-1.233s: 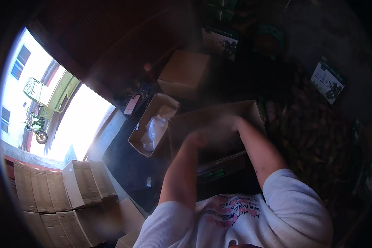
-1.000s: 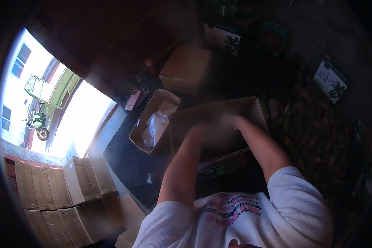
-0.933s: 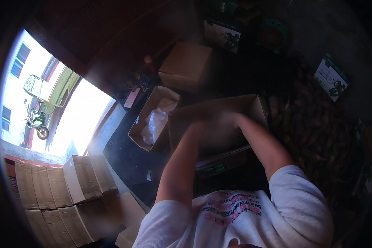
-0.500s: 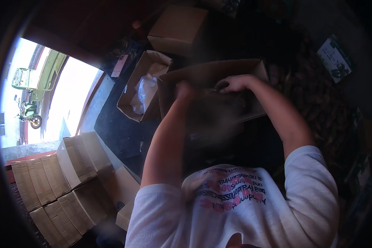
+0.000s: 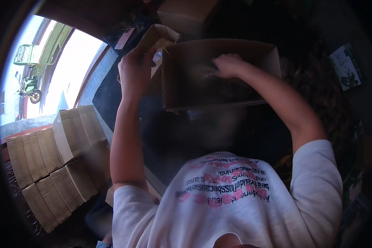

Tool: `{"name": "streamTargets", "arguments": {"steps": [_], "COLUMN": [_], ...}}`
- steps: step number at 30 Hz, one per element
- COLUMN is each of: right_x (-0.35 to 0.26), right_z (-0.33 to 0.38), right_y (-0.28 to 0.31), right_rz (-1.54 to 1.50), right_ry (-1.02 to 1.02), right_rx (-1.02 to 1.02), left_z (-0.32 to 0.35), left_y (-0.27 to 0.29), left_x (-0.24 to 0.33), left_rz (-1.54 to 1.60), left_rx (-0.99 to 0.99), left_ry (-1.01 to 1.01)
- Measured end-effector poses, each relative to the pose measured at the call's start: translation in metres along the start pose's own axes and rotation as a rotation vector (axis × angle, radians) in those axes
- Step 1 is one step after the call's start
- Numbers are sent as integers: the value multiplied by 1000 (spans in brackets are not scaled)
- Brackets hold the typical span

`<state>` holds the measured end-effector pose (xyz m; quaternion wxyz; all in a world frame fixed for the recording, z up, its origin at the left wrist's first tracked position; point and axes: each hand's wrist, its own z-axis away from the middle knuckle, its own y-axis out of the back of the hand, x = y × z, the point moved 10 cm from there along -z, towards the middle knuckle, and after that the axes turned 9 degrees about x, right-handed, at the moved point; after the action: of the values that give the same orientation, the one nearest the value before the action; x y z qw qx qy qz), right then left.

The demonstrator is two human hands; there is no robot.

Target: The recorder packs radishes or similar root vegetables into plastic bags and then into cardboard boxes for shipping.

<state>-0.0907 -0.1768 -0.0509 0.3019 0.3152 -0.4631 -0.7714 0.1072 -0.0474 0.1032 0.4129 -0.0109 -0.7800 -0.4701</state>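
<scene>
My left hand (image 5: 135, 72) is over the narrow cardboard box (image 5: 167, 31), which holds clear plastic and brown paper. Its thumb and fingers are apart, and I see nothing held in them. Inside the larger open cardboard box (image 5: 252, 51), my right hand (image 5: 228, 65) has its fingers curled together and pointing down to the left. Whatever those fingers hold is too dark to make out. Deep shadow and a blurred smear hide the bottom of the larger box.
Another cardboard box (image 5: 186, 16) stands beyond the two. Several cartons (image 5: 49, 157) are stacked at the left, below a bright doorway with a green three-wheeled cart (image 5: 31, 70) outside. A heap of dark, rounded things (image 5: 318, 87) and a white-and-green printed package (image 5: 345, 66) lie at the right.
My left hand has moved out of the larger box, leftward to the narrow one. My right hand stays inside the larger box, its fingers now more curled. The whole view has shifted.
</scene>
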Motion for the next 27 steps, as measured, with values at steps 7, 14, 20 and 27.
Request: {"name": "streamTargets", "arguments": {"steps": [7,14,20,27], "right_x": [-35,-5,149,176], "right_z": [-24,94,165,151], "right_y": [-32,112,52,44], "right_rz": [239,60,33,-131], "right_ry": [-39,-25,-655,-699], "right_rx": [-154,719,197,272], "left_z": [42,43,45,31], "left_y": [6,-25,-60,-49], "left_x": [-71,-73,-73,-79], "left_rz": [-234,-566,-577,-533], "left_rx": [-11,-453,-630,-648], "left_ry": [85,177,66,76]}}
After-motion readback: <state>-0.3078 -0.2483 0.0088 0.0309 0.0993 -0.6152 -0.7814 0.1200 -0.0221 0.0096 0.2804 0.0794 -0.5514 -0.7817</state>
